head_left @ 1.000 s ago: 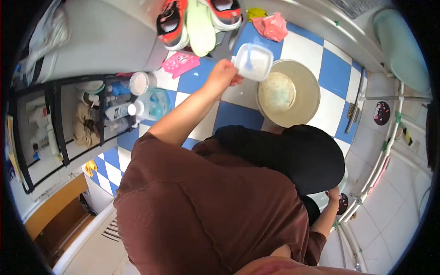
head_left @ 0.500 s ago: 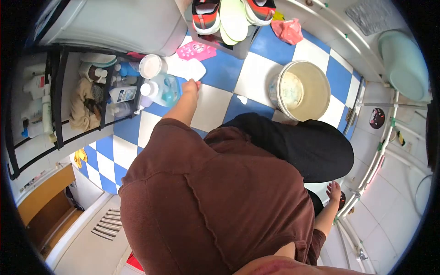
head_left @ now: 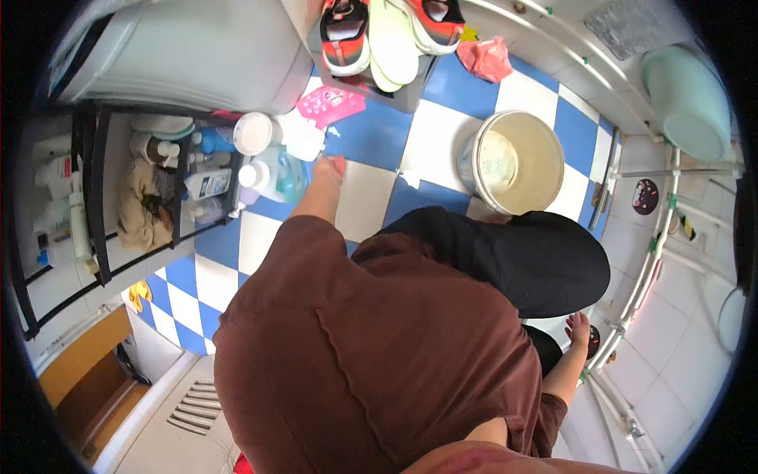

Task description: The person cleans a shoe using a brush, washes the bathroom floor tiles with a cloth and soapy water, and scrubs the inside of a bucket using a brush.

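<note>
Head view: the left hand (head_left: 330,168) is seen partly closed, its fingertips seemingly at the short handle of a square white plastic scoop (head_left: 303,140), though the grip cannot be told for blur. Beside that hand, a clear blue-tinted plastic jug (head_left: 278,175) is set on the blue-and-white tiled floor (head_left: 367,189). The right hand (head_left: 579,329) is held open near the black-clad knee (head_left: 564,265).
</note>
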A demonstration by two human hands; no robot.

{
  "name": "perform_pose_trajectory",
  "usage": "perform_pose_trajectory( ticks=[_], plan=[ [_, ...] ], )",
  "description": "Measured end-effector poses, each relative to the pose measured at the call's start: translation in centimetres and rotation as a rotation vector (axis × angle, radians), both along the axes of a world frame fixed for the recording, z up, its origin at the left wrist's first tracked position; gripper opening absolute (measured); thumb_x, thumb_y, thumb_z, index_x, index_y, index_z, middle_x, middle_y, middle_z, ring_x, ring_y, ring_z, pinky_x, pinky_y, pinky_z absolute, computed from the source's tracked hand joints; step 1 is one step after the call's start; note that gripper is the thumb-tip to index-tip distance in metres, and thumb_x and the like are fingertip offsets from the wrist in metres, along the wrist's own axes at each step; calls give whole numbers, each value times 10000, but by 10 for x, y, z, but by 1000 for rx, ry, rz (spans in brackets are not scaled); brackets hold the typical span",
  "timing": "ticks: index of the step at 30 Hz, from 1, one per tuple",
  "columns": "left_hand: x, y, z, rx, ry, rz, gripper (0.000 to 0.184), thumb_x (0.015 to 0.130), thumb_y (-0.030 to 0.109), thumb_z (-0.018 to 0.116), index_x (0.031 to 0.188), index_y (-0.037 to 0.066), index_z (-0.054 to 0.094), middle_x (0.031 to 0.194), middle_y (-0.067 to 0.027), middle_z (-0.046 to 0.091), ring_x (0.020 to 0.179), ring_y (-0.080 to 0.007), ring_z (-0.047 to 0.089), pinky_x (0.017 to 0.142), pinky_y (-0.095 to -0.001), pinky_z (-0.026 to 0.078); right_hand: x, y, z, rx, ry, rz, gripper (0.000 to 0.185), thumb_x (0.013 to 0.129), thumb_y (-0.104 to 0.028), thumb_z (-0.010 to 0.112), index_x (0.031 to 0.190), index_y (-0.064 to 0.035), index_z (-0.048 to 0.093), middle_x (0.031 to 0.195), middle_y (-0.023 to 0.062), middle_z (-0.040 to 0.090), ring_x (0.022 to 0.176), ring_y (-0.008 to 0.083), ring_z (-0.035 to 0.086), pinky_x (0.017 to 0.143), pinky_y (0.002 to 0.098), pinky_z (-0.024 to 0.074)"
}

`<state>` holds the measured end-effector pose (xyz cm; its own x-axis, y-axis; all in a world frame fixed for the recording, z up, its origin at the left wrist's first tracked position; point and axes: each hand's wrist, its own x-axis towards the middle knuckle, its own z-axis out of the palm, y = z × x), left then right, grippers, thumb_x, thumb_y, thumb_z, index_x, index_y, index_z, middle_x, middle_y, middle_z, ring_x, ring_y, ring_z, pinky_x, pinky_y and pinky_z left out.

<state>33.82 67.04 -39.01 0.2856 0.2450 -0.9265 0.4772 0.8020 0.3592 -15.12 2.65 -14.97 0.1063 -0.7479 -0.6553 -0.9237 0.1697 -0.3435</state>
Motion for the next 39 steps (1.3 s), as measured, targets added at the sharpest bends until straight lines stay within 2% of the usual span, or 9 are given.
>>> perform_pose_trajectory(
  ticks=[6,12,16,20,23,27,29,33,39],
  plan=[
    [19,-89,71,194,-210,-648,341,902,161,438,1235,93,405,1088,-120,550,857,-207,607,665,-333,497,-4,-5,-11,23,-47,58,299,901,-335,485,1116,-129,516,952,9,585,853,154,592,675,326,473],
    [74,-152,111,214,-558,-704,408,889,127,462,1280,114,346,1184,-97,509,985,-200,572,714,-343,505,0,-5,-13,33,-45,68,297,899,-344,484,1104,-133,520,936,3,581,838,148,592,677,317,466],
    [91,-179,89,152,-186,-807,164,883,112,436,1034,107,498,1027,-57,592,878,-172,599,686,-340,493,4,3,-7,-8,-92,64,273,907,-292,512,1103,-103,535,895,20,602,767,132,602,600,283,454],
    [72,-237,103,147,-368,-1130,169,899,198,451,805,96,548,744,-21,588,719,-141,597,595,-275,457,4,10,-6,-48,-129,71,266,902,-249,519,1104,-77,543,849,17,589,734,127,587,588,276,456],
    [110,-284,76,203,-623,-1279,97,876,175,483,833,97,520,801,-24,603,752,-123,580,614,-268,426,-3,13,-7,-55,-118,63,268,897,-220,521,1108,-56,541,822,12,581,711,119,570,581,264,454],
    [189,-367,30,965,-808,-1298,282,808,203,577,1016,15,550,935,-115,617,849,-249,597,751,-348,465,-32,8,-25,-13,-130,62,275,894,-203,520,1113,-37,540,811,12,582,702,111,560,581,250,447],
    [222,-399,44,1038,-767,-1253,491,752,223,636,1153,-23,493,1106,-212,577,1053,-322,553,898,-373,427,-32,10,-24,-27,-132,77,274,895,-200,520,1110,-33,543,814,16,586,707,110,562,583,247,443],
    [269,-432,26,1380,-730,-1219,642,726,203,644,1252,-68,397,1072,-270,585,1053,-360,559,887,-397,443,-23,26,-9,-60,-140,95,279,892,-195,535,1104,-14,548,839,41,599,723,120,572,596,248,442],
    [256,-443,11,976,-929,-1478,203,740,109,609,930,38,618,838,-118,643,792,-231,620,705,-310,477,-7,29,1,-59,-118,74,281,896,-163,526,1110,20,537,889,84,606,775,156,584,718,278,477]
  ],
)
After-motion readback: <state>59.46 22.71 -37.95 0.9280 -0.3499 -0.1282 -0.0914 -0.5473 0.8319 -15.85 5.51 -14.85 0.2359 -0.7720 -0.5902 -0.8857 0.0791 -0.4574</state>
